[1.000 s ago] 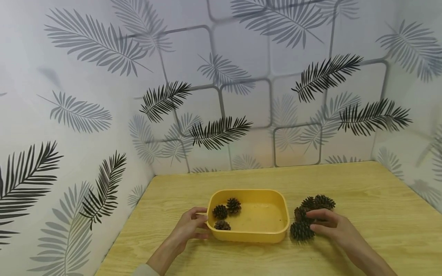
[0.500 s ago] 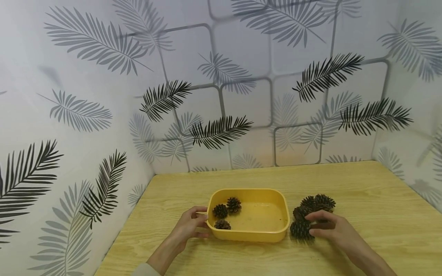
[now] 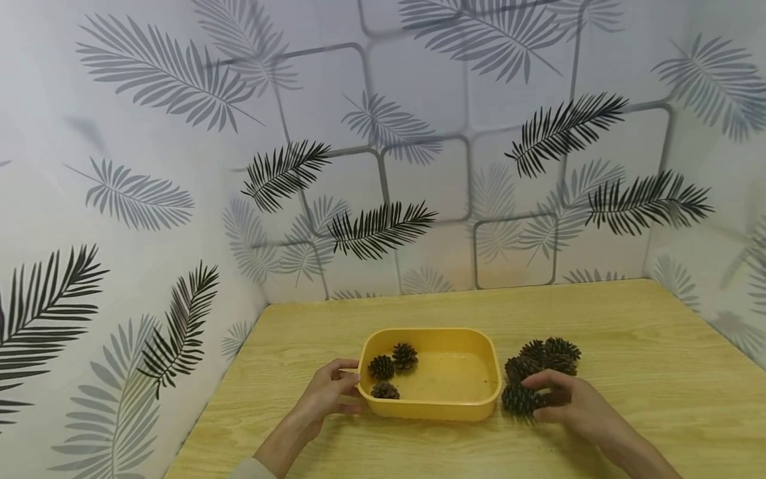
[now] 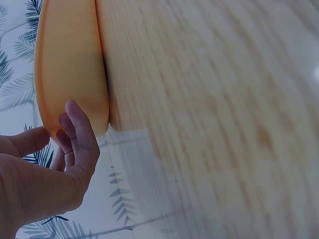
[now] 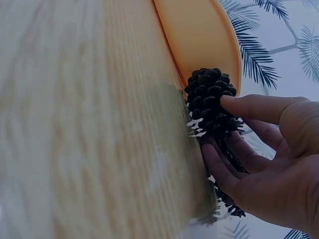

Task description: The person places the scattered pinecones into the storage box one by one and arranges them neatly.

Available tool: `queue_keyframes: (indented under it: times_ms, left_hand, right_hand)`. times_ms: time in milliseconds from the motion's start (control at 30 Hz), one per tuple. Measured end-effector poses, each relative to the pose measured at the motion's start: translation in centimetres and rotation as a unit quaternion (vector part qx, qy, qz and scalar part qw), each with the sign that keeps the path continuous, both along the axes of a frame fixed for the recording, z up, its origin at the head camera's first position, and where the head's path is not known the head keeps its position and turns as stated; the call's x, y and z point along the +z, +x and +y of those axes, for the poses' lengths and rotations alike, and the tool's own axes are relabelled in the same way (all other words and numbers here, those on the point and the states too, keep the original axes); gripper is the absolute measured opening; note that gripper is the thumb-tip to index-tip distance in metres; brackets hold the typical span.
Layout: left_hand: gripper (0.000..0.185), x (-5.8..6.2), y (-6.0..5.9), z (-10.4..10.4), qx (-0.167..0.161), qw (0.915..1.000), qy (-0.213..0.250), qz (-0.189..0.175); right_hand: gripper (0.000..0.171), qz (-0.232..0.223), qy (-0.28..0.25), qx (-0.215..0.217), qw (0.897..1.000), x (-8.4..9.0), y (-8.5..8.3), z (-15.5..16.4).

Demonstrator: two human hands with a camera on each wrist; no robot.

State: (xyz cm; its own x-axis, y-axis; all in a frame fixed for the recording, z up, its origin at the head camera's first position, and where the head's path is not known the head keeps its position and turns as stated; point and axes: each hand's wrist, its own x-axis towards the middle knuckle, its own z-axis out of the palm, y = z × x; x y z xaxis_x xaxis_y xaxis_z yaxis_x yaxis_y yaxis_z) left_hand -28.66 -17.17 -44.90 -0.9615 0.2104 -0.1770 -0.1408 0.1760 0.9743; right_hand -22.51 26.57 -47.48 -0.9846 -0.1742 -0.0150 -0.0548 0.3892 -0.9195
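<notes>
My left hand [image 3: 328, 389] touches the left end of a yellow plastic tub [image 3: 443, 411], its relaxed fingers against the outer wall and rim. In the left wrist view, the fingertips [image 4: 72, 107] lie by the tub's rounded corner. To the tub's right, my right hand [image 3: 577, 402] grips the nearest pine cone [image 3: 519, 399] of a cluster. The right wrist view shows the thumb on this dark, scaly pine cone [image 5: 207, 97] and the other fingers behind and below it. The cone stands close beside the tub's end wall [image 5: 199, 40].
Inside the tub, at its left end, lie three pine cones [image 3: 383, 367]. More pine cones [image 3: 553, 352] sit bunched behind my right hand. Everything stands on a yellow wood-grain table [image 3: 287, 339], with leaf-patterned walls [image 3: 419, 179] at the back and sides.
My right hand has shifted slightly left and toward me, its fingers coming over the nearest pine cone. The left hand, the tub and the cones inside it stay in place.
</notes>
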Motion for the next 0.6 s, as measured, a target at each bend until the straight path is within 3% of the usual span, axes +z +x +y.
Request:
queue_keyframes:
  times_ms: [267, 600]
  left_hand:
    - [0.044, -0.01, 0.01, -0.10, 0.001, 1.0000, -0.001, 0.001]
    - [0.043, -0.14, -0.11, -0.11, 0.000, 1.0000, -0.005, 0.003]
  right_hand:
    - [0.044, 0.022, -0.007, 0.038, 0.999, -0.18, 0.04, 0.13]
    - [0.039, -0.008, 0.017, -0.001, 1.000, 0.33, 0.18, 0.29]
